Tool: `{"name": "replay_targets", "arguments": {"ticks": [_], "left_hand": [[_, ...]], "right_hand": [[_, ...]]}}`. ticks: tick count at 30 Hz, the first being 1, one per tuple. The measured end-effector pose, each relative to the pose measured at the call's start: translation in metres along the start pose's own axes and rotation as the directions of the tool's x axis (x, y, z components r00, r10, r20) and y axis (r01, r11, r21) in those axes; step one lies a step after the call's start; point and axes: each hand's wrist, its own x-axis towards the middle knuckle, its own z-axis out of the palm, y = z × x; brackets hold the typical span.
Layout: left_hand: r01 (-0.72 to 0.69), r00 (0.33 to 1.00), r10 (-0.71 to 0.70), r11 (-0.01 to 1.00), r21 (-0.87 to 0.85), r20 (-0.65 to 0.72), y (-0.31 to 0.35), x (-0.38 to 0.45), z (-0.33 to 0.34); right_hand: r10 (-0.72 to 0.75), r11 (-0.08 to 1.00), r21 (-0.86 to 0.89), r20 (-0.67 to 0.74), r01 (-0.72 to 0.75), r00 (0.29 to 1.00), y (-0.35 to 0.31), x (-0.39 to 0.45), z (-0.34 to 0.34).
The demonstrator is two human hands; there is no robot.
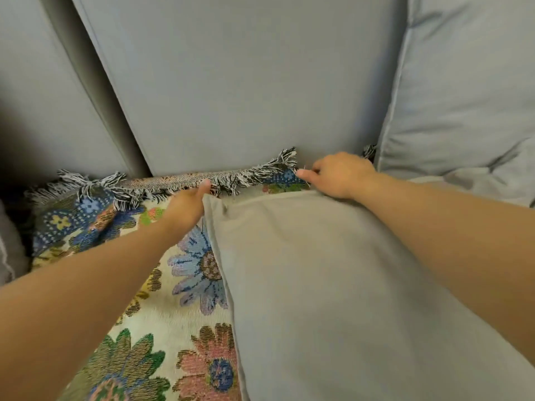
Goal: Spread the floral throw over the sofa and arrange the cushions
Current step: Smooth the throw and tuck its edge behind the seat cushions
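Observation:
The floral throw (162,287), cream with blue, pink and green flowers and a black-and-white fringe, lies on the sofa seat, its far edge bunched against the grey back cushion (246,82). A plain grey cushion (333,285) lies flat on the throw between my forearms. My left hand (188,205) grips the cushion's far left corner, thumb up near the fringe. At the cushion's far right corner, my right hand (341,173) has its fingers curled over the top edge, thumb pointing left.
A second grey back cushion (37,96) stands at the left, with a dark gap between the two. A large loose grey pillow (469,96) leans at the right. Another grey cushion's edge (7,256) shows at the far left.

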Motion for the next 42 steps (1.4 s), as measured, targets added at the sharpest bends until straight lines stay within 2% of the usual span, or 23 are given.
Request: {"name": "replay_targets", "arguments": {"ticks": [2,3,4,6,8,10,14,17,20,26,30,32,34,37,39,42], "left_hand": [[0.158,0.985,-0.132,0.946,-0.282,0.108,0.013,-0.025,0.0],[0.201,0.976,-0.156,0.913,-0.355,0.15,0.02,-0.036,0.0],[0.21,0.971,-0.15,0.905,-0.371,0.185,0.026,-0.045,0.002],[0.197,0.967,-0.137,0.937,-0.29,0.215,0.034,-0.062,0.007],[0.168,0.976,-0.125,0.954,-0.248,0.179,0.045,-0.078,0.01],[0.116,0.989,-0.092,0.967,-0.229,0.114,0.058,-0.093,0.012],[0.062,0.998,-0.059,0.987,-0.15,0.026,0.098,-0.136,0.011],[-0.042,0.999,0.039,0.988,-0.149,-0.022,0.138,-0.168,-0.015],[-0.151,0.986,0.142,0.984,-0.097,-0.09,0.191,-0.204,-0.058],[-0.304,0.916,0.279,0.952,-0.043,-0.289,0.266,-0.262,-0.126],[-0.389,0.837,0.331,0.92,-0.049,-0.436,0.29,-0.281,-0.153],[-0.343,0.825,0.29,0.939,-0.021,-0.485,0.294,-0.282,-0.163],[-0.227,0.844,0.193,0.974,-0.008,-0.501,0.29,-0.28,-0.166],[0.034,0.874,0.018,0.995,0.097,-0.485,0.258,-0.279,-0.153],[0.137,0.909,-0.085,0.985,0.101,-0.408,0.227,-0.277,-0.139],[0.251,0.922,-0.201,0.961,0.116,-0.331,0.184,-0.274,-0.122]], "right_hand": [[-0.028,0.999,-0.023,0.026,0.029,0.999,0.012,-0.024,-0.009],[-0.044,0.999,-0.029,0.04,0.045,0.998,0.016,-0.033,-0.013],[-0.056,0.998,-0.038,0.065,0.058,0.996,0.022,-0.043,-0.018],[-0.072,0.996,-0.042,0.15,0.079,0.986,0.033,-0.062,-0.023],[-0.075,0.995,-0.05,0.23,0.089,0.97,0.041,-0.082,-0.027],[-0.08,0.995,-0.041,0.232,0.092,0.97,0.046,-0.1,-0.027],[-0.063,0.998,-0.026,0.054,0.065,0.997,0.05,-0.138,-0.044],[-0.042,0.997,0.059,-0.056,0.045,0.998,0.055,-0.168,-0.08],[-0.059,0.982,0.167,-0.159,0.086,0.985,0.052,-0.195,-0.127],[-0.127,0.948,0.243,-0.307,0.207,0.943,0.032,-0.223,-0.214],[-0.175,0.925,0.238,-0.423,0.296,0.889,0.024,-0.219,-0.257],[-0.191,0.913,0.247,-0.449,0.326,0.873,0.016,-0.207,-0.275],[-0.181,0.907,0.264,-0.463,0.329,0.868,0.008,-0.188,-0.286],[-0.207,0.932,0.22,-0.334,0.29,0.92,0.003,-0.164,-0.276],[-0.226,0.946,0.183,-0.216,0.266,0.95,0.004,-0.154,-0.251],[-0.241,0.95,0.179,-0.103,0.256,0.965,0.01,-0.139,-0.212]]}}
